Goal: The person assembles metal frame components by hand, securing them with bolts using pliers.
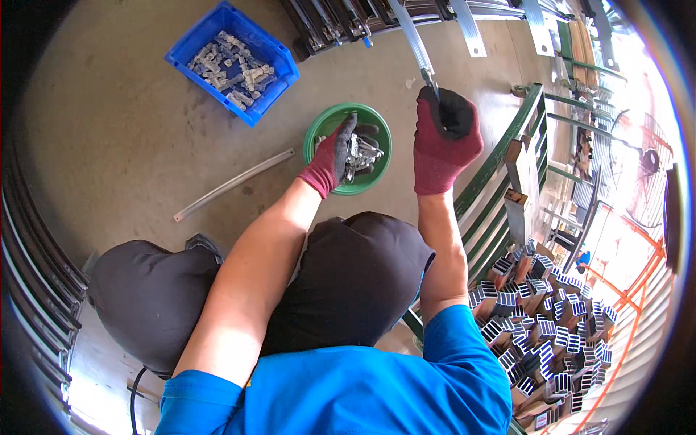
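Note:
My left hand point(339, 156), in a maroon glove with dark fingers, is over a round green bucket point(313, 138) and curls around several small silvery metal parts point(362, 154). More of these may lie under it, but the hand hides much of the bucket's inside. Farther right, my right hand point(448, 138) wears the same kind of glove. Its thumb and fingers pinch a small metal piece point(435, 90) against the near end of a long metal strip point(413, 40). The glove covers most of that piece.
A blue plastic bin point(279, 80) with metal parts stands on the floor at the far left. A loose flat strip point(235, 185) lies nearer. Two more strips point(467, 30) jut from the rack beyond. At right are a green metal frame point(496, 163) and stacked metal profiles point(547, 330).

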Motion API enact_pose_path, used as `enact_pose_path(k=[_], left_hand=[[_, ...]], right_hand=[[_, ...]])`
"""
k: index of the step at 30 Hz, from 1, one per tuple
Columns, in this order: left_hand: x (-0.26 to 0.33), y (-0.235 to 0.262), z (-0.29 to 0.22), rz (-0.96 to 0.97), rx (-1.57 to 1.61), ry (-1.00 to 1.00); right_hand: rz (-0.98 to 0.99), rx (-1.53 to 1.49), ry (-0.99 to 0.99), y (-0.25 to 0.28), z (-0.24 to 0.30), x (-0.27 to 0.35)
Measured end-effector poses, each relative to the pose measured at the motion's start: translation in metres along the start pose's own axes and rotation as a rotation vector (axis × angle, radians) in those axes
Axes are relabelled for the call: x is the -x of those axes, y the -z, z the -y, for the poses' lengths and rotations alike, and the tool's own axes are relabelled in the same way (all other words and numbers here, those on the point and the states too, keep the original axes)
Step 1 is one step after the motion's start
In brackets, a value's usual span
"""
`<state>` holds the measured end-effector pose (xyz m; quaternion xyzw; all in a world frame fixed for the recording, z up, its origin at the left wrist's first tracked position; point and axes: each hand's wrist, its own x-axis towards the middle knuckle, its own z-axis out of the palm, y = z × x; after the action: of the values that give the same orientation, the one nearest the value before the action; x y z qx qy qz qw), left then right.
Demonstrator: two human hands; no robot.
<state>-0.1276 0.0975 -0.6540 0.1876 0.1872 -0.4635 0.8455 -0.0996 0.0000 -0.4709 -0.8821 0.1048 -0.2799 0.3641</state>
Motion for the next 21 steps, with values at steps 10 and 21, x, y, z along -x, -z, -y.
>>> enact_pose_path(k=[10,21], left_hand=[[-0.005,0.0,0.001,0.008,0.023,0.01],[-0.004,-0.002,0.002,0.009,0.042,0.016]], right_hand=[[0.085,0.078,-0.019,0.012,0.003,-0.007],[0.092,0.026,-0.03,0.008,0.005,-0.007]])
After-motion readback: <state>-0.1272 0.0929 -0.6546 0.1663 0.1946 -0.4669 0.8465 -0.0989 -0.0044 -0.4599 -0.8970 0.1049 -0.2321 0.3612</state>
